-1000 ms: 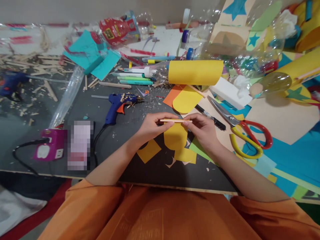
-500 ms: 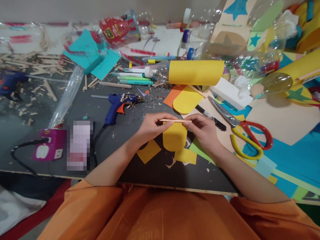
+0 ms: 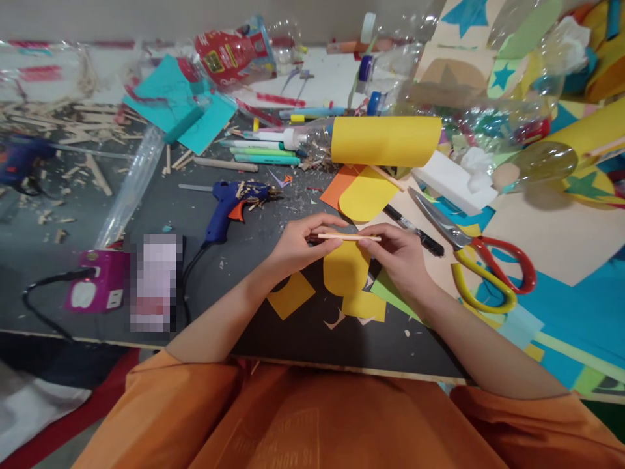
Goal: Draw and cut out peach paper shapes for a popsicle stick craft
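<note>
A thin pale stick [image 3: 349,237], perhaps wood or rolled paper, lies level between my two hands above the table. My left hand [image 3: 301,244] pinches its left part between thumb and fingers. Near its other end, the thumb and fingertips of my right hand [image 3: 398,251] close on it. Below the stick, a yellow paper piece with a rounded end [image 3: 346,273] shows between the hands. Yellow scraps [image 3: 291,296] and a green paper piece [image 3: 393,294] lie around it. Beyond my right hand is a black marker [image 3: 415,231].
Scissors [image 3: 481,260] with red and yellow handles lie at the right on coloured paper. A blue glue gun [image 3: 219,208] with its cord rests at the left, near a phone [image 3: 155,283] and a magenta box [image 3: 97,280]. Behind are a yellow-wrapped bottle [image 3: 385,141], pens and wood splinters.
The stick has shifted slightly to the right and turned a little in my fingertips, showing a wider face. Both hands keep their pinch on it.
</note>
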The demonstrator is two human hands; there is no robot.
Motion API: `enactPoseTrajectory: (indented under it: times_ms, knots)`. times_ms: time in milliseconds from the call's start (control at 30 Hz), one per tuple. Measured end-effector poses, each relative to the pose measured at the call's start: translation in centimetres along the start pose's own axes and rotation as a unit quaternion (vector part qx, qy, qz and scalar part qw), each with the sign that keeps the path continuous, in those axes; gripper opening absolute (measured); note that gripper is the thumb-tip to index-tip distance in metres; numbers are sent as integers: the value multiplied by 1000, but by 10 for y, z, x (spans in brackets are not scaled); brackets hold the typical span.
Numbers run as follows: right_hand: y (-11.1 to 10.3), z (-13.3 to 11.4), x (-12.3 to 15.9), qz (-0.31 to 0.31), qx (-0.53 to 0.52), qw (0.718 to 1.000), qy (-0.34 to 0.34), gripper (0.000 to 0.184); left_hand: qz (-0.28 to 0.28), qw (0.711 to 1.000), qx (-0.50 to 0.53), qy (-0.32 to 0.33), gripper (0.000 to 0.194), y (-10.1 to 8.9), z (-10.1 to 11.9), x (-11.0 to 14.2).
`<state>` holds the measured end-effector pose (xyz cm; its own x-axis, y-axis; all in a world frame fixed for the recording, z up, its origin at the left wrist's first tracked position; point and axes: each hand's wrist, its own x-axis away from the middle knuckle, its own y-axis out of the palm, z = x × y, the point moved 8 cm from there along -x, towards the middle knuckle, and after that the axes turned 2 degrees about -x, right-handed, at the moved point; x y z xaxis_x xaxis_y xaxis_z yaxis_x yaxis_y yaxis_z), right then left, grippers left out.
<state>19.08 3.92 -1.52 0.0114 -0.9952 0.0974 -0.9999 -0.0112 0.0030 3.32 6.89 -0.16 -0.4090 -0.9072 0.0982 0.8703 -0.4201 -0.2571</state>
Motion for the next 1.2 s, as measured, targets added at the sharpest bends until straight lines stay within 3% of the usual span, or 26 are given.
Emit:
enactPoseTrajectory:
  times_ms: [133,333,533,733,1033,1200]
  knots:
    - [-1,-1,0,2,-5,1000,-7,15,6,1000,16,-19,14,0,2,0]
    - [1,2,1,-10,5,1000,22,11,7,1000,11,1,20,1,0,-1]
    - [0,2,1,-10,7,1000,20,12,-9,1000,18,17,14,1,3,-2]
    - [1,2,0,-17,0,1000,21,15,-18,1000,-7,-2,18,2,1,-1]
    - [-6,4,0,32,-2,999,18,12,41,999,-15,21,15,-4,-1,-2]
    - [-5,12,-1,21,-85,996,21,10,63,998,3,16,18,-9,-2,-4]
